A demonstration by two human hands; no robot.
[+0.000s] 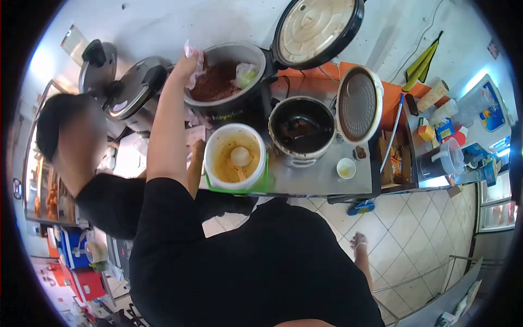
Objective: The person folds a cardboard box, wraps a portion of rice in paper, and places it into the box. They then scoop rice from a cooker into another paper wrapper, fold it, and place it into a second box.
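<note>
The left hand [184, 68] clutches a pink cloth [198, 70] against the far-left rim of a big cooker pot [235, 113] of reddish-brown food, its lid [316, 30] raised behind. Nearer stands a white bucket [262, 148] of yellow sauce, with a dark pot [303, 157] to its right. The right hand [359, 241] hangs slack over the tiled floor [414, 218]. Another person's shoulder [103, 201] is at the left

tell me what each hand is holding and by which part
The left hand grips a crumpled pink cloth, bunched up, at the rim of the cooker. The right hand hangs open, holding nothing.
</note>
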